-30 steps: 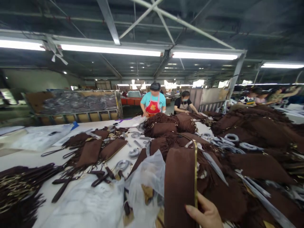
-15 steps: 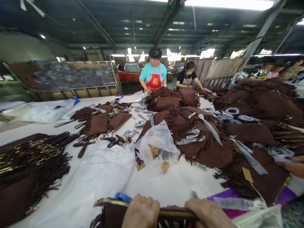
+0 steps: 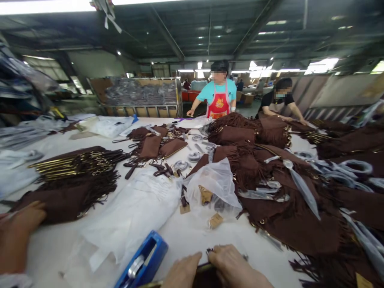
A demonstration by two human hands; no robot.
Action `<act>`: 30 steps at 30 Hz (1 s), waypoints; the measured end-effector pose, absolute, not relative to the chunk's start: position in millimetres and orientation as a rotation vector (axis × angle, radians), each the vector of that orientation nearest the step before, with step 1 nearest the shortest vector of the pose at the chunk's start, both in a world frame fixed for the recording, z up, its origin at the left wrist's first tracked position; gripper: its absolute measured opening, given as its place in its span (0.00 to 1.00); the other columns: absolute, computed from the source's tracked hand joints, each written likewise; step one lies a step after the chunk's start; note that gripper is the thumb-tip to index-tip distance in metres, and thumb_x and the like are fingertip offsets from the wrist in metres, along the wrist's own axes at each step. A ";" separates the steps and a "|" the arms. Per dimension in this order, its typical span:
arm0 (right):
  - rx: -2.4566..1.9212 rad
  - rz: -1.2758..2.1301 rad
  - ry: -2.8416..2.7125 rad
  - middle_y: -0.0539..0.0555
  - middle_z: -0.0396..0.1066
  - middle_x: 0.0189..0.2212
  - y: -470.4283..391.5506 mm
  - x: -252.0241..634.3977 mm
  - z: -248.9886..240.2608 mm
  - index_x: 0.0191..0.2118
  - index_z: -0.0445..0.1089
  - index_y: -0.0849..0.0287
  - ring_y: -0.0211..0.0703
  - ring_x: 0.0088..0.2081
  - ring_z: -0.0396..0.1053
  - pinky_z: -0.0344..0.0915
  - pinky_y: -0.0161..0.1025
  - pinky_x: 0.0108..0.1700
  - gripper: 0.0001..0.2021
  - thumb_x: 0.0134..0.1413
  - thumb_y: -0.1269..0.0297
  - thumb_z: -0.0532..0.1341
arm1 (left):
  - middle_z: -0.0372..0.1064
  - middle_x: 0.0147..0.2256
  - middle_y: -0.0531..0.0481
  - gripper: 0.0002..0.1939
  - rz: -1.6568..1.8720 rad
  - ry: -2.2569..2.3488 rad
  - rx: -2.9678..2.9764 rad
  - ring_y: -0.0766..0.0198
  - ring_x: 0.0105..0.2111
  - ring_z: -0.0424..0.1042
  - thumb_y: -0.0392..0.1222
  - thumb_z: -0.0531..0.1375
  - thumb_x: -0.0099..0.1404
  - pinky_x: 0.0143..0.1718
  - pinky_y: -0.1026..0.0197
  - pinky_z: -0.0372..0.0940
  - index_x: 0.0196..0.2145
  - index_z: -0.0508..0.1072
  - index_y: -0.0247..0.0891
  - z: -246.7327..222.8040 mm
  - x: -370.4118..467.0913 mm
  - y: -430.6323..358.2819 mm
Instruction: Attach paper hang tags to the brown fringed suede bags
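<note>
Open white tabletop [image 3: 180, 234] is left in a strip ahead of the two hands, bounded by the clear plastic bag [image 3: 213, 178] and a cardboard tag [image 3: 215, 221] on the far side, by the blue tape dispenser [image 3: 144, 260] on the left, and by the heap of fringed brown bags [image 3: 285, 216] on the right. A second bare patch is seen at the lower left, between the white plastic sheets [image 3: 132, 212] and the stack of brown pouches [image 3: 66, 198], which is touched by another person's hand [image 3: 30, 218].

The brown pouch [image 3: 206, 276] is held low at the bottom edge, partly cut off. The left hand [image 3: 184, 270] is laid over its left side, fingers together and pointed inward; whether anything is pinched cannot be told, as the thumb is hidden. By the right hand [image 3: 235, 268], just beside it, the pouch's rim is gripped under bent fingers, knuckles raised.
</note>
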State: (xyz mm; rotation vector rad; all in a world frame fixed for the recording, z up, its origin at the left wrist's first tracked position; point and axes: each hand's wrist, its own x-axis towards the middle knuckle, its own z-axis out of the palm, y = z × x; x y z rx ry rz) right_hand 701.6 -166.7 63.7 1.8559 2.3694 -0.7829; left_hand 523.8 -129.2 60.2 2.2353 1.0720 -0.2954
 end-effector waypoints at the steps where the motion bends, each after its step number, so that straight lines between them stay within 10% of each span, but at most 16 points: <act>1: 1.855 -0.834 2.356 0.61 0.74 0.35 -158.9 704.8 60.4 0.38 0.70 0.61 0.51 0.37 0.71 0.59 0.39 0.35 0.17 0.39 0.78 0.53 | 0.66 0.51 0.45 0.33 -0.226 1.097 2.201 0.57 0.49 0.66 0.38 0.57 0.49 0.49 0.60 0.59 0.55 0.59 0.38 55.8 535.6 -127.3; 8: 1.868 -1.123 2.416 0.51 0.73 0.33 -95.5 769.9 43.1 0.40 0.71 0.55 0.39 0.36 0.69 0.59 0.32 0.37 0.12 0.55 0.63 0.52 | 0.74 0.37 0.51 0.16 -0.300 1.330 2.032 0.56 0.40 0.71 0.42 0.54 0.50 0.41 0.59 0.61 0.38 0.73 0.43 41.7 580.5 -126.5; 13: 2.093 -1.115 2.337 0.59 0.69 0.36 -74.4 754.3 -11.4 0.33 0.71 0.62 0.50 0.40 0.66 0.57 0.41 0.43 0.12 0.35 0.69 0.65 | 0.74 0.40 0.47 0.19 -0.471 1.458 1.953 0.53 0.42 0.71 0.41 0.55 0.47 0.41 0.58 0.62 0.39 0.74 0.42 37.1 592.9 -131.6; 16: 2.263 -1.215 2.306 0.58 0.68 0.36 -73.2 741.2 -33.2 0.29 0.69 0.61 0.48 0.41 0.64 0.55 0.42 0.45 0.05 0.42 0.72 0.58 | 0.74 0.41 0.44 0.20 -0.543 1.498 1.895 0.51 0.43 0.71 0.41 0.56 0.48 0.41 0.56 0.63 0.41 0.74 0.40 29.9 597.1 -131.3; 25: 2.528 -2.164 1.910 0.49 0.65 0.19 -87.8 795.1 -22.4 0.26 0.70 0.61 0.37 0.22 0.58 0.52 0.35 0.26 0.19 0.43 0.47 0.57 | 0.75 0.29 0.51 0.13 -0.340 1.506 1.578 0.54 0.35 0.72 0.38 0.65 0.40 0.36 0.60 0.63 0.29 0.78 0.41 -4.1 624.9 -124.6; 30: 2.574 -2.461 1.735 0.49 0.69 0.20 -96.9 806.4 1.1 0.27 0.71 0.60 0.34 0.20 0.57 0.50 0.34 0.24 0.21 0.41 0.43 0.60 | 0.72 0.33 0.51 0.13 0.047 1.447 1.610 0.62 0.35 0.69 0.44 0.59 0.53 0.38 0.64 0.61 0.36 0.73 0.37 -0.8 618.9 -111.1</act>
